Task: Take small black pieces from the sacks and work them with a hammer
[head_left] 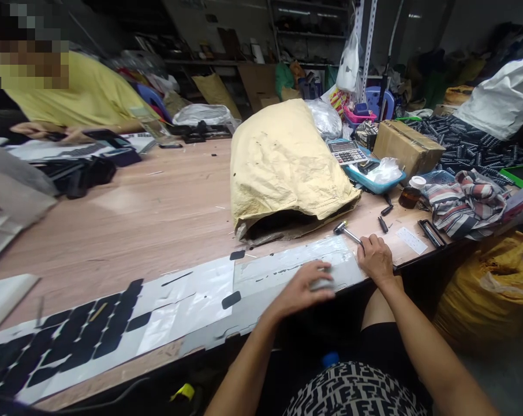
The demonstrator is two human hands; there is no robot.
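Observation:
My right hand (376, 260) is closed around the handle of a small hammer (351, 235) near the table's front edge. The hammer's head points left, away from my fingers. My left hand (305, 289) hovers over or rests on a grey board (261, 292); I cannot tell which. Its fingers are apart, slightly smeared by motion, and nothing shows in them. White sheets (187, 294) lie to the left of the board, with dark rounded pieces (231, 299) on and beside them. More black pieces (79, 332) lie in rows farther left.
A large yellow sack (291, 162) lies open-ended behind the board. To its right are a calculator (347, 152), a blue tray (376, 179), a cardboard box (406, 147) and a brown jar (411, 193). A person in a yellow shirt (101, 86) sits across the table.

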